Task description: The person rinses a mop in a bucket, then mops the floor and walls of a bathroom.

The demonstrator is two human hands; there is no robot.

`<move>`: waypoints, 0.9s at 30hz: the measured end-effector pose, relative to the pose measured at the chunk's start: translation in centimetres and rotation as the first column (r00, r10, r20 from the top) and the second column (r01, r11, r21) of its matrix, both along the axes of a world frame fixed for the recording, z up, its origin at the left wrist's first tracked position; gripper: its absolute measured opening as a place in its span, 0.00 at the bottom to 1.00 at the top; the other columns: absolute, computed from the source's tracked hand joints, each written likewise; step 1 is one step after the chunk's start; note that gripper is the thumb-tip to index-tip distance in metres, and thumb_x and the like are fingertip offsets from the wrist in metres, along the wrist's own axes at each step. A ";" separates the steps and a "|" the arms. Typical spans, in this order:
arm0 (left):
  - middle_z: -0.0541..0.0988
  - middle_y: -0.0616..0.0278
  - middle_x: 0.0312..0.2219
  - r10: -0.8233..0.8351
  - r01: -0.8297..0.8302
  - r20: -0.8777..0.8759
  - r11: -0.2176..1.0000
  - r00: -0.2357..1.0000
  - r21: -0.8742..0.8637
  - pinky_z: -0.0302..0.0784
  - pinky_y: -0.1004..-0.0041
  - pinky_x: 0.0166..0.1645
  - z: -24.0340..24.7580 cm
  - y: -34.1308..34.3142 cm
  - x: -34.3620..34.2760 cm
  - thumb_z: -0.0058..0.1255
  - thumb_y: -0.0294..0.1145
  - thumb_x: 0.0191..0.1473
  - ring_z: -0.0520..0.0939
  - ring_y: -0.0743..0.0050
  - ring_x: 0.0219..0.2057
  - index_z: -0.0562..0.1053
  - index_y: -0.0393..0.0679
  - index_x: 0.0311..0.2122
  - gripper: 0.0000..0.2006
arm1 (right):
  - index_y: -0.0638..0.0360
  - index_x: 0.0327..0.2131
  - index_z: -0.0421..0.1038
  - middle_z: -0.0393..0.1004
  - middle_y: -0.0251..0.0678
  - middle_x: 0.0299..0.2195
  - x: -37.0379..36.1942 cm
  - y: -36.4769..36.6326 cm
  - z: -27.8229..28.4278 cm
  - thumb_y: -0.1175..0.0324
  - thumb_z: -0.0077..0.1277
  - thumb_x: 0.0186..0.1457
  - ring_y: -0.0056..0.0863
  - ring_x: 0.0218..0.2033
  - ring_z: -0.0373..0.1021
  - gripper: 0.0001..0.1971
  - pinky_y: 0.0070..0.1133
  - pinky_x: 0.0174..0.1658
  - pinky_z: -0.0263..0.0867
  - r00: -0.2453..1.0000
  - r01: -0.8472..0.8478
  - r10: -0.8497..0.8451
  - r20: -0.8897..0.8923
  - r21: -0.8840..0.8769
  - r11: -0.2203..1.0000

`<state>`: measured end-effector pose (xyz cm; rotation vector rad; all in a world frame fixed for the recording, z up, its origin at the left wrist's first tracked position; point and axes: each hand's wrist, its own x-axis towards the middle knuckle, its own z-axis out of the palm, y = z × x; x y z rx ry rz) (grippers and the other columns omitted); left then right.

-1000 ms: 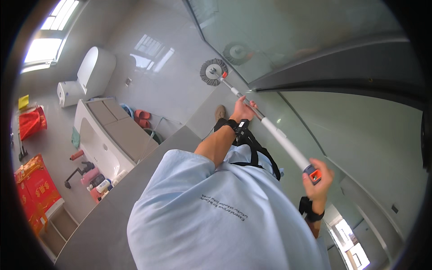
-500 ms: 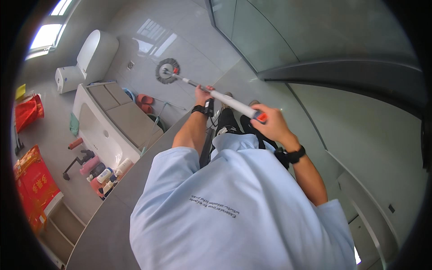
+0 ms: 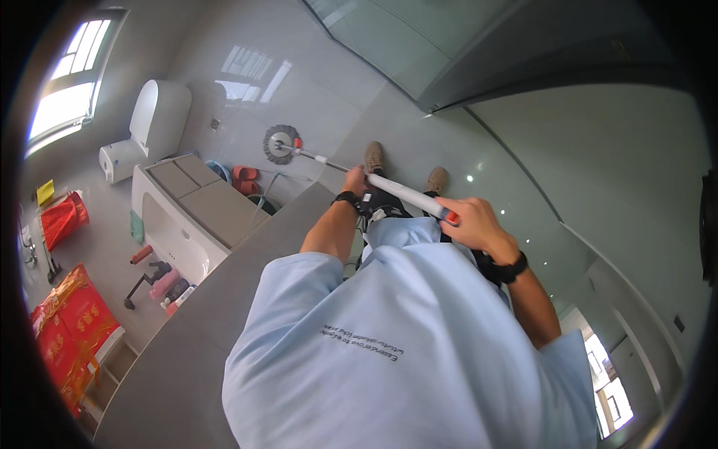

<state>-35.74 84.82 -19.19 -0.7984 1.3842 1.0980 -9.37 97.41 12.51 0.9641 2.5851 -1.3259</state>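
A mop with a white-and-grey pole slants across in front of me. Its round grey fringed head rests on the tiled floor, far left of my feet, with a red joint beside it. My left hand is wrapped round the thin middle section of the pole. Closed over the pole's near end, by its red and grey tip, is my right hand. Below the pole, my brown shoes stand on the floor.
At left are a toilet with raised lid, a white washbasin on a cabinet, bottles and red bags. Orange slippers lie beyond the cabinet. A glass partition and dark-framed door edge the right side.
The mop head has come nearer to me and closer to the slippers. My view has shifted, showing more of both shoes. Both hands keep their hold on the pole.
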 end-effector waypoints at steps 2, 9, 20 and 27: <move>0.69 0.53 0.30 0.074 -0.077 0.047 0.995 0.996 0.060 0.73 0.55 0.34 -2.8 -0.1 3.5 0.39 0.35 0.55 0.74 0.56 0.29 0.61 0.40 0.41 0.12 | 0.60 0.39 0.72 0.72 0.41 0.21 4.0 0.8 3.2 0.70 0.54 0.37 0.36 0.20 0.68 0.20 0.24 0.26 0.65 0.998 0.069 -0.069 0.012 -0.017 0.997; 0.64 0.58 0.25 0.099 -0.129 0.213 0.983 0.972 0.130 0.72 0.57 0.37 0.6 5.4 14.1 0.39 0.31 0.55 0.71 0.60 0.27 0.57 0.42 0.38 0.09 | 0.63 0.35 0.72 0.71 0.41 0.19 15.5 -0.6 8.4 0.72 0.56 0.36 0.33 0.17 0.68 0.17 0.25 0.24 0.65 0.939 0.345 -0.343 -0.036 0.078 0.935; 0.68 0.60 0.20 -0.204 0.157 0.107 0.927 0.973 0.342 0.72 0.61 0.26 9.1 11.8 19.3 0.40 0.28 0.53 0.74 0.63 0.22 0.60 0.39 0.32 0.05 | 0.65 0.36 0.71 0.70 0.41 0.19 19.1 -3.2 12.3 0.72 0.56 0.31 0.36 0.18 0.66 0.20 0.26 0.25 0.62 0.922 0.385 -0.350 -0.164 0.306 0.871; 0.68 0.61 0.19 -0.247 0.238 -0.005 0.927 0.969 0.289 0.72 0.65 0.28 10.2 11.0 14.9 0.42 0.25 0.51 0.72 0.67 0.22 0.63 0.40 0.29 0.03 | 0.64 0.38 0.71 0.67 0.40 0.17 14.5 -1.8 10.0 0.67 0.56 0.34 0.34 0.17 0.63 0.22 0.24 0.25 0.60 0.928 0.349 -0.363 -0.086 -0.148 0.926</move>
